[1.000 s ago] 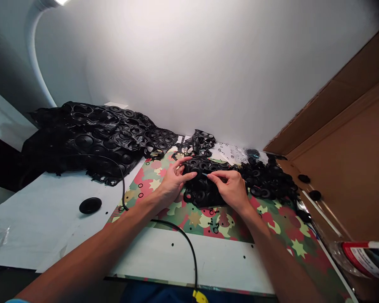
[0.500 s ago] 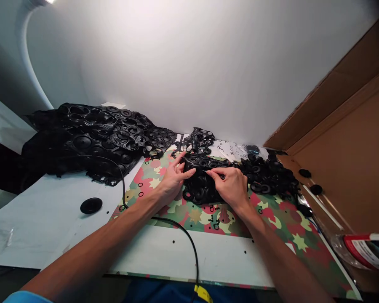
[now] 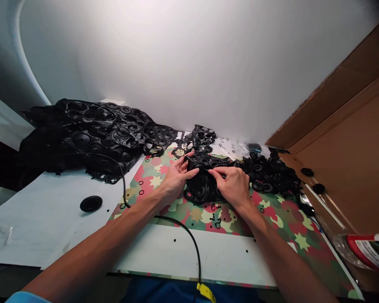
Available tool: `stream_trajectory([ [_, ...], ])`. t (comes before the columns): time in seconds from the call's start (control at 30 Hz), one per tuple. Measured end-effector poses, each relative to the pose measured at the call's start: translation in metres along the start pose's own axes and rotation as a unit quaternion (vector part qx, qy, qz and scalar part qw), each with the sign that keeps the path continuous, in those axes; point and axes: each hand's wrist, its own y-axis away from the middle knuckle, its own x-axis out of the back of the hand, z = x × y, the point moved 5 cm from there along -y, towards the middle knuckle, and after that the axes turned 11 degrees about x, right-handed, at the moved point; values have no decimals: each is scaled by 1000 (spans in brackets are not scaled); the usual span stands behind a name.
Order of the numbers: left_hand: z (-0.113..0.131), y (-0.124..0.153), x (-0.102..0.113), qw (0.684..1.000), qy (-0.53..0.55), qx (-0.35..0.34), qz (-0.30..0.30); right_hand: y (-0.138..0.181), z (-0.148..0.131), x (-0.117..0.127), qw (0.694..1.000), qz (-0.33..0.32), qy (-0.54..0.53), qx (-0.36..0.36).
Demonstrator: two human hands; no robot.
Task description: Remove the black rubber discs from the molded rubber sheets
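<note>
A black rubber sheet [image 3: 202, 189] moulded with round discs lies between my hands on the patterned board [image 3: 189, 212]. My left hand [image 3: 178, 172] grips its left edge, thumb in front and fingers behind. My right hand [image 3: 232, 181] is closed in a pinch, fingertips close to the left thumb at the sheet's upper part. A thin, pale tip shows at the right fingertips; I cannot tell what it belongs to. Right of my right hand lies a pile of loose black rubber discs and rings [image 3: 268, 172].
A large heap of black moulded rubber sheets [image 3: 91, 134] lies at the left back. A single black disc [image 3: 91, 203] rests on white paper. A black cable [image 3: 189, 233] crosses the front. Cardboard [image 3: 350, 139] and a labelled clear container [image 3: 366, 250] stand at right.
The view has shifted slightly. Both hands stay at the rubber sheet, with the left fingers a little more closed around its edge and the right hand still pinching.
</note>
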Motion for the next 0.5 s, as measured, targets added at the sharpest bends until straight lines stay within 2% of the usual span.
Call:
stream_trajectory([
  [0.13,1,0,-2,999,9,23,-33,0,-5,2,999,-9,30,-6],
  [0.33,2,2,-7,999,-6,22,-41,-2,-3,1,992,-26,122,-12],
  [0.5,4,3,-8,997,-25,45,-52,-4,3,-2,989,-37,140,-10],
])
